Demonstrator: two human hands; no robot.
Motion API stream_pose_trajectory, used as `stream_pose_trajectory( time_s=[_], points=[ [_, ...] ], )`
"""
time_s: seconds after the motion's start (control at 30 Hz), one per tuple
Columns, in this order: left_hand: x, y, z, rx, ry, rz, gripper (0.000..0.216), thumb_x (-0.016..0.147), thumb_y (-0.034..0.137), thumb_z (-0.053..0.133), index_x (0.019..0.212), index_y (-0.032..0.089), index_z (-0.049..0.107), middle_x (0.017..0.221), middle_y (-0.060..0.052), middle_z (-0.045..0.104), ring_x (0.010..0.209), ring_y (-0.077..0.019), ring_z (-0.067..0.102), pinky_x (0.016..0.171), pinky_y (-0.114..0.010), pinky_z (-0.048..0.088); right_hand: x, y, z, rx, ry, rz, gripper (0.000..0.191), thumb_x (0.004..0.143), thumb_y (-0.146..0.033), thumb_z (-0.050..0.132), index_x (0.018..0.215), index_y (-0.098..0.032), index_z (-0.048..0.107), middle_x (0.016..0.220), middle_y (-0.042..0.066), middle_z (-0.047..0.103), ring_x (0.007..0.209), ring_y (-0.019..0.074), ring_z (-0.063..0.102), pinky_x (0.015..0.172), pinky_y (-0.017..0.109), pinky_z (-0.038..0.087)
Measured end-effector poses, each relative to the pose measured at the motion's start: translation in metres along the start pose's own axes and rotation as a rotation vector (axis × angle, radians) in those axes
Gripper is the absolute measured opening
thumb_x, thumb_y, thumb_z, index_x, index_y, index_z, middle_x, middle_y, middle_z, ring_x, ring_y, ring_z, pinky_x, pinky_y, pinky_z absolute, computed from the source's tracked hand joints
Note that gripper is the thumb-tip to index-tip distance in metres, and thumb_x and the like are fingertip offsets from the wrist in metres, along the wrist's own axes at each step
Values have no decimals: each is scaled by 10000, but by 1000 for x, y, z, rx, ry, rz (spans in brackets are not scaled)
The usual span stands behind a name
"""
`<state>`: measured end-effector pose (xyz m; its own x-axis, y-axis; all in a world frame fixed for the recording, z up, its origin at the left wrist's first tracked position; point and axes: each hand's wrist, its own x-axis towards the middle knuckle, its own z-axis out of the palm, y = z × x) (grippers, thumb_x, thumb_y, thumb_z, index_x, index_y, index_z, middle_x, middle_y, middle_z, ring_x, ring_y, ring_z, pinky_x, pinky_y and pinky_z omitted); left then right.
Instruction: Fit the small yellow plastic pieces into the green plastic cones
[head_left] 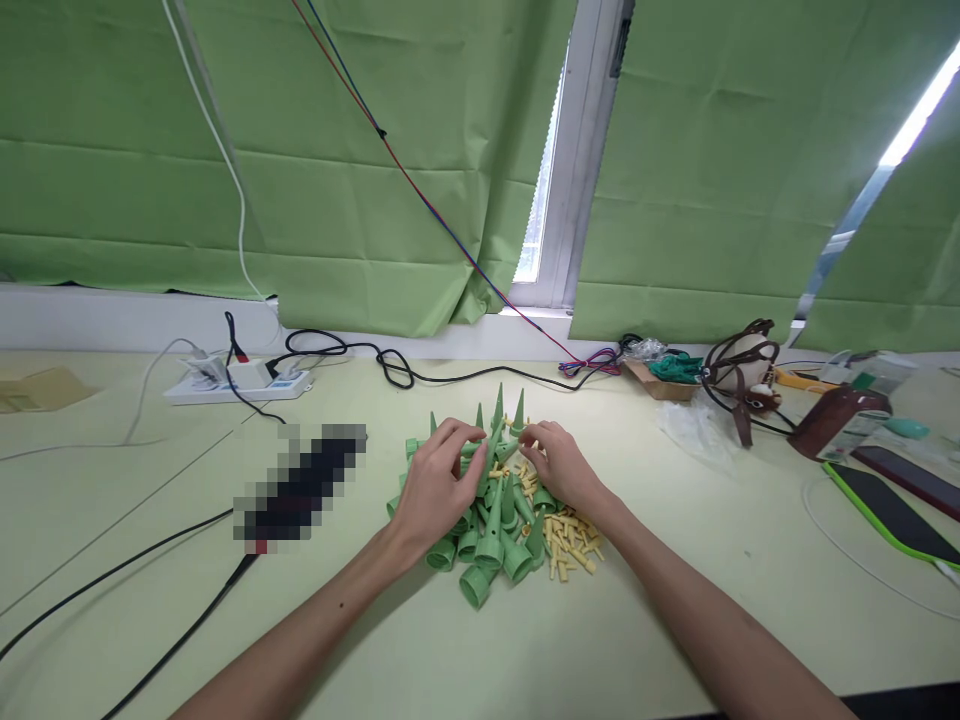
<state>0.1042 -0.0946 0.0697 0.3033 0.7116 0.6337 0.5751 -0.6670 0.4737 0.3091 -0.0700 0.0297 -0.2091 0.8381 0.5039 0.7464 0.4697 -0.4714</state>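
While my left hand (439,482) pinches a green cone (480,452) atop the heap (491,545) on the table (525,650) and my right hand (561,467) presses its fingertips together nearby, yellow plugs (571,545) lie loose, nothing seemingly set apart yet.

Tabletop (525,650): bare in front of cones (491,530). Left: black cables (112,590), blurred object (300,490), power strip (236,382). Right: open stretch, then phones (892,510). Behind: cable (450,378), clutter (675,375) near the curtain (360,200).
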Motion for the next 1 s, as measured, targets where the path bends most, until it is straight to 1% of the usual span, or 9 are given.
stream_pose_trajectory(
  time_s=[0.17,0.3,0.5,0.57,0.67,0.73,0.9,1.0],
  points=[
    [0,-3,1,8,-18,17,184,967,297,477,967,188,624,925,-27,619,509,-82,425,545,-241,405,-1,-21,-7,194,205,-114,96,941,-156,511,925,-195,598,895,54,613,750,168,555,708,304,474],
    [0,-6,3,4,-78,50,161,959,295,506,950,188,626,903,-13,601,518,-77,432,565,-241,403,-3,-32,-8,274,266,-182,108,964,-188,482,967,-204,588,898,56,599,774,168,571,708,300,490],
    [-1,-9,4,3,-195,53,178,962,320,511,984,198,638,924,-10,588,555,-85,479,592,-250,405,-6,-40,-7,350,293,-231,111,964,-174,472,990,-207,575,890,50,599,823,169,586,729,302,508],
    [-2,-9,4,10,-218,56,192,968,327,500,992,202,644,928,-15,585,601,-100,512,614,-254,413,-6,-42,-7,360,290,-236,116,964,-167,470,988,-206,577,893,51,602,826,168,587,728,301,508],
    [-1,-9,4,5,-227,73,208,982,310,469,967,196,643,926,-25,579,696,-125,553,646,-256,422,-7,-43,-7,354,276,-247,126,964,-158,468,992,-207,581,908,57,612,842,174,586,743,310,504],
    [-1,-9,5,2,-225,89,221,992,295,445,953,193,637,917,-27,573,726,-131,554,660,-259,424,-7,-43,-6,340,266,-254,129,966,-156,468,989,-210,583,919,59,617,858,180,585,761,322,500],
    [-1,-12,7,-1,-223,124,211,1000,245,417,970,187,617,916,-24,562,755,-132,556,682,-258,431,-7,-40,-4,334,267,-299,164,969,-141,471,1004,-212,614,930,64,604,866,184,584,773,337,498],
    [-1,-13,8,9,-202,135,199,999,222,417,970,183,610,907,-21,559,736,-127,549,666,-252,424,-6,-38,-4,345,251,-313,205,968,-128,469,1033,-213,644,967,77,593,874,186,586,757,331,506]
  ],
)
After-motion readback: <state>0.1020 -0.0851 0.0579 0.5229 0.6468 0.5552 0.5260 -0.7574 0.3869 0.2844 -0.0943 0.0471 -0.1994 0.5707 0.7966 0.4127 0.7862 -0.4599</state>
